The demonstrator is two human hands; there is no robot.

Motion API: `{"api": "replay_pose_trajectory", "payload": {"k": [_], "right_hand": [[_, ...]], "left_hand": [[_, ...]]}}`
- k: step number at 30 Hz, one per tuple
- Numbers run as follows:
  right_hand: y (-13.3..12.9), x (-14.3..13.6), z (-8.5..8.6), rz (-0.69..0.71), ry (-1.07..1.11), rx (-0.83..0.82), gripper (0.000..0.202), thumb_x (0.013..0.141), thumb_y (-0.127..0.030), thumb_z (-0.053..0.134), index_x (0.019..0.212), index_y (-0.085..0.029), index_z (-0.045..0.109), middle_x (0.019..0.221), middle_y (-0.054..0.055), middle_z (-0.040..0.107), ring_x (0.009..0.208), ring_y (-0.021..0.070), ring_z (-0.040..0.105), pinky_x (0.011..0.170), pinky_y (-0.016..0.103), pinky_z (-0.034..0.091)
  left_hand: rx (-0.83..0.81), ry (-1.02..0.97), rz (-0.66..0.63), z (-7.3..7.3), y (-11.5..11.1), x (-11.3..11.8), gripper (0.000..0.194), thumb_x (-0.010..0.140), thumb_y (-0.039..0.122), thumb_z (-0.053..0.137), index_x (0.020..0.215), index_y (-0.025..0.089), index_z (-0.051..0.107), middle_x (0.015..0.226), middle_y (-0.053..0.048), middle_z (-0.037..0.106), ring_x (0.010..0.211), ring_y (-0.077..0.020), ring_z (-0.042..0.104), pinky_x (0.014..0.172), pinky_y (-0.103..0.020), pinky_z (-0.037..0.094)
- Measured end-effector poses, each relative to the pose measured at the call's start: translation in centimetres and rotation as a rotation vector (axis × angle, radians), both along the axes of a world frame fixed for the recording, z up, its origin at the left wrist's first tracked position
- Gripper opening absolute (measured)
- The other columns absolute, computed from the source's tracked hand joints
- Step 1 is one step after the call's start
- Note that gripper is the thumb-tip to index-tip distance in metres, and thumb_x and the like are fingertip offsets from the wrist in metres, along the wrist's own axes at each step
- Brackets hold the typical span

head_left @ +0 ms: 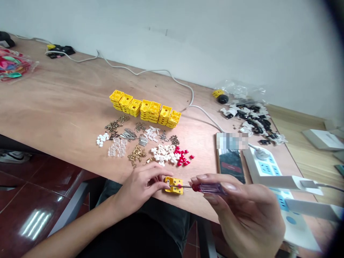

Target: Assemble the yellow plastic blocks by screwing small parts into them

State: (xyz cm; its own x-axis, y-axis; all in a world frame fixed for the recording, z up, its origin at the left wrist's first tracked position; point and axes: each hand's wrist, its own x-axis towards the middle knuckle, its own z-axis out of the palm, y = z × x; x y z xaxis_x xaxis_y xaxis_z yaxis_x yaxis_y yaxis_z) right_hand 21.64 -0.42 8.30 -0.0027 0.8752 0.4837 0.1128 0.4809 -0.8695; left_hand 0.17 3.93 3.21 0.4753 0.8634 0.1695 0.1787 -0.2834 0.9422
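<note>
My right hand is wrapped round the purple, clear handle of a screwdriver, whose thin shaft points left. The shaft crosses over a yellow housing at the table's front edge, its tip close to my left fingertips. My left hand has its thumb and index finger at the left end of that housing; whether they pinch a small part there is too small to tell. Inside the housing are screws and a red piece. Behind it lie white plastic parts, red caps and brass pieces.
Stacked yellow housings stand mid-table behind piles of small screws. A phone and white power strips lie on the right, with black and white parts beyond. A white cable runs along the back.
</note>
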Motion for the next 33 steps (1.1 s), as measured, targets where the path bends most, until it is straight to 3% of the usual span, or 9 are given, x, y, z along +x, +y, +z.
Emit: {"api": "replay_pose_trajectory", "payload": {"k": [8, 23, 33], "right_hand": [[0.1, -0.4, -0.4, 0.037, 0.043, -0.015, 0.051, 0.086, 0.012, 0.059, 0.118, -0.027, 0.065, 0.110, 0.000, 0.079, 0.103, 0.0185, 0.077, 0.081, 0.031, 0.071], [0.2, -0.5, -0.3, 0.064, -0.002, -0.007, 0.050, 0.086, 0.010, 0.060, 0.120, -0.027, 0.067, 0.110, 0.002, 0.077, 0.103, 0.0190, 0.077, 0.080, 0.031, 0.071], [0.3, -1.1, -0.1, 0.078, -0.015, 0.006, 0.049, 0.086, 0.009, 0.062, 0.118, -0.027, 0.068, 0.108, 0.002, 0.078, 0.100, 0.0191, 0.078, 0.074, 0.028, 0.071]], "left_hand": [[0.024, 0.021, -0.010, 0.3, 0.0, 0.1, 0.022, 0.098, 0.006, 0.061, 0.109, 0.021, 0.072, 0.104, -0.002, 0.072, 0.097, -0.0160, 0.068, 0.088, -0.029, 0.053], [0.025, 0.058, -0.015, 0.5, 0.0, 0.0, 0.022, 0.095, 0.003, 0.062, 0.107, 0.019, 0.072, 0.104, -0.003, 0.072, 0.097, -0.0163, 0.068, 0.088, -0.029, 0.053], [0.036, 0.078, -0.048, 0.0, -0.1, 0.2, 0.014, 0.090, 0.008, 0.072, 0.095, 0.019, 0.080, 0.098, -0.004, 0.068, 0.086, -0.0157, 0.068, 0.078, -0.026, 0.056]]}}
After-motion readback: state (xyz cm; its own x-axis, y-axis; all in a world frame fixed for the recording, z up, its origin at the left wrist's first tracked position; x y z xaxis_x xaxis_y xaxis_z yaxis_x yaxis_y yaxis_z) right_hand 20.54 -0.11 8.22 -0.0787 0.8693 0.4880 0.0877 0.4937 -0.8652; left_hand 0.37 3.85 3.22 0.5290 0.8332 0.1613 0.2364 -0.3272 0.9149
